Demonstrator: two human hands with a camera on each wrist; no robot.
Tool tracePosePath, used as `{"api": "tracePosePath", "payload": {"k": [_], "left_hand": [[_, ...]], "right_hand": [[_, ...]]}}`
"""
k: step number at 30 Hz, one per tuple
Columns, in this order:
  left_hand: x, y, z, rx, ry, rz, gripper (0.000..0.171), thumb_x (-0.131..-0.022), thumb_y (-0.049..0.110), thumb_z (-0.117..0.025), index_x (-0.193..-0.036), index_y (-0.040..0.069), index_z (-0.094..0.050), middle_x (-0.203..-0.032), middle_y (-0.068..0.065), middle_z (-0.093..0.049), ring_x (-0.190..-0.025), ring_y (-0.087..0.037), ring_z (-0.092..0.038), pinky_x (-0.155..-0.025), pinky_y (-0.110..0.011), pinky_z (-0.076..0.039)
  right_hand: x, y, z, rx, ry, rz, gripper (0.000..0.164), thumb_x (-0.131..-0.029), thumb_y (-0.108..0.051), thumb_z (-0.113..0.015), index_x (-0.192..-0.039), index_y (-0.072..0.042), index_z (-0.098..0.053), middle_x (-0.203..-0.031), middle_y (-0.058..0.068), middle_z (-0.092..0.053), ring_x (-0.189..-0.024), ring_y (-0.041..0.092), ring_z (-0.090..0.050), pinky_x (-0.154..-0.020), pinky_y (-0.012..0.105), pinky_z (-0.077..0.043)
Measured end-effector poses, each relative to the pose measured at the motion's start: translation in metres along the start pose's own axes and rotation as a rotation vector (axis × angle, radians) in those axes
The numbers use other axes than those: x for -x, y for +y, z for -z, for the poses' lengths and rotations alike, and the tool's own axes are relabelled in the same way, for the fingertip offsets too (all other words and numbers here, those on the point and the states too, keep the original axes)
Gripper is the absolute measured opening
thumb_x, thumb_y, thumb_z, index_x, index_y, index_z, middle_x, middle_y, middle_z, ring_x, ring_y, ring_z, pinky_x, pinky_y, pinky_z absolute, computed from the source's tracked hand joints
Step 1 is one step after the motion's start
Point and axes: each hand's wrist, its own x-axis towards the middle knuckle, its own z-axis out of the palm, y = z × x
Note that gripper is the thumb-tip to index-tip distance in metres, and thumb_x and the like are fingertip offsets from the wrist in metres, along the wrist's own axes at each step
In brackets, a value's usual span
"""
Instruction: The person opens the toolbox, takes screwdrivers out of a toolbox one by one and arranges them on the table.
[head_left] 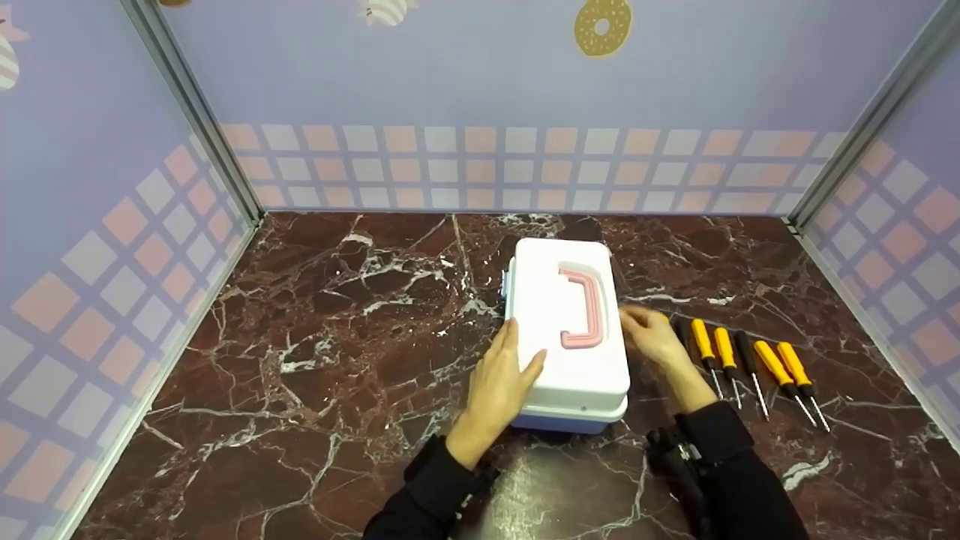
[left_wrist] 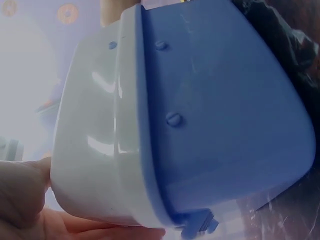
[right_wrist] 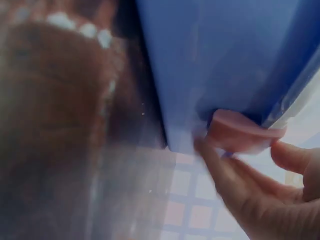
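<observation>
A storage box with a white lid (head_left: 551, 367), a blue base (left_wrist: 235, 105) and a pink handle (head_left: 592, 311) stands closed on the tabletop. My left hand (head_left: 495, 382) rests against the lid's left edge, its fingers extended along the side and the thumb over the top. On the box's right side, my right hand (head_left: 656, 337) is at a pink latch (right_wrist: 240, 131). The right wrist view shows the thumb at one edge of this latch and the fingers around its other side. A blue hinge part (left_wrist: 197, 222) shows on the left side.
Several screwdrivers (head_left: 724, 349) with yellow or black handles lie in a row right of the box, partly behind my right hand. The dark red marble-patterned table (head_left: 337, 375) is bounded by patterned panels (head_left: 450, 165) at the back and both sides.
</observation>
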Motion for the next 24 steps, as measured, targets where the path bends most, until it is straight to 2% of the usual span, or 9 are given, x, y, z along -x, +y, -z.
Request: {"api": "tracePosePath", "payload": {"k": [2,4,5,8,11,14,16,21,24], "left_hand": [[0.002,0.003,0.0,-0.1,0.031,-0.031,0.06,-0.087,0.035,-0.056,-0.13,-0.005,-0.042,-0.134,-0.019,-0.041,-0.105,-0.033,-0.054,-0.082,-0.037,-0.046],[0.006,0.008,0.0,-0.174,0.055,-0.076,0.056,-0.088,0.034,-0.054,-0.129,-0.003,-0.044,-0.135,-0.018,-0.04,-0.117,-0.032,-0.045,-0.09,-0.038,-0.04],[0.008,0.011,0.0,-0.205,0.055,-0.097,0.054,-0.089,0.034,-0.053,-0.129,-0.001,-0.044,-0.136,-0.017,-0.039,-0.121,-0.031,-0.041,-0.095,-0.038,-0.036],[0.016,0.022,-0.002,-0.257,0.026,-0.176,0.053,-0.09,0.036,-0.047,-0.131,0.002,-0.043,-0.139,-0.015,-0.035,-0.127,-0.03,-0.033,-0.102,-0.04,-0.023],[0.023,0.035,-0.009,-0.293,-0.02,-0.237,0.058,-0.09,0.041,-0.043,-0.133,0.003,-0.04,-0.142,-0.014,-0.03,-0.13,-0.029,-0.027,-0.104,-0.04,-0.019],[0.029,0.048,-0.02,-0.342,-0.038,-0.291,0.063,-0.088,0.046,-0.042,-0.134,0.003,-0.039,-0.143,-0.014,-0.027,-0.131,-0.028,-0.024,-0.104,-0.04,-0.019],[0.031,0.055,-0.028,-0.398,-0.049,-0.312,0.064,-0.087,0.048,-0.041,-0.134,0.004,-0.039,-0.143,-0.012,-0.027,-0.131,-0.027,-0.023,-0.104,-0.04,-0.019],[0.033,0.068,-0.045,-0.561,-0.101,-0.329,0.064,-0.087,0.052,-0.04,-0.135,0.009,-0.039,-0.144,-0.008,-0.027,-0.131,-0.024,-0.024,-0.104,-0.038,-0.02],[0.033,0.071,-0.055,-0.647,-0.055,-0.36,0.063,-0.086,0.052,-0.044,-0.134,0.011,-0.043,-0.142,-0.006,-0.033,-0.129,-0.023,-0.03,-0.103,-0.038,-0.024]], "right_hand": [[-0.007,-0.007,0.001,0.141,0.104,0.108,0.036,-0.094,-0.013,-0.046,-0.119,0.013,-0.049,-0.102,0.023,-0.06,-0.079,0.018,-0.059,-0.069,0.026,-0.048],[-0.015,-0.014,0.003,0.22,0.201,0.206,0.036,-0.093,-0.014,-0.049,-0.121,0.009,-0.051,-0.112,0.024,-0.057,-0.088,0.025,-0.059,-0.075,0.03,-0.047],[-0.019,-0.019,0.004,0.219,0.222,0.248,0.036,-0.092,-0.014,-0.05,-0.121,0.008,-0.051,-0.113,0.023,-0.057,-0.092,0.03,-0.058,-0.078,0.034,-0.047],[-0.032,-0.03,0.007,0.28,0.244,0.4,0.036,-0.091,-0.013,-0.053,-0.121,0.005,-0.053,-0.119,0.021,-0.054,-0.103,0.031,-0.054,-0.086,0.038,-0.043],[-0.046,-0.04,0.007,0.369,0.191,0.521,0.037,-0.09,-0.013,-0.055,-0.122,0.006,-0.051,-0.124,0.021,-0.05,-0.112,0.033,-0.048,-0.093,0.041,-0.037],[-0.057,-0.047,0.004,0.464,0.107,0.578,0.039,-0.09,-0.013,-0.055,-0.124,0.006,-0.049,-0.129,0.022,-0.045,-0.119,0.034,-0.041,-0.098,0.041,-0.031],[-0.063,-0.051,0.001,0.514,0.028,0.579,0.042,-0.091,-0.015,-0.054,-0.126,0.005,-0.047,-0.132,0.022,-0.042,-0.122,0.036,-0.038,-0.102,0.042,-0.025],[-0.071,-0.058,-0.003,0.62,-0.166,0.522,0.047,-0.093,-0.023,-0.049,-0.134,-0.002,-0.04,-0.141,0.02,-0.03,-0.127,0.037,-0.028,-0.103,0.047,-0.02],[-0.072,-0.059,-0.001,0.658,-0.231,0.489,0.045,-0.094,-0.023,-0.047,-0.136,-0.007,-0.039,-0.143,0.018,-0.027,-0.129,0.036,-0.024,-0.103,0.048,-0.019]]}}
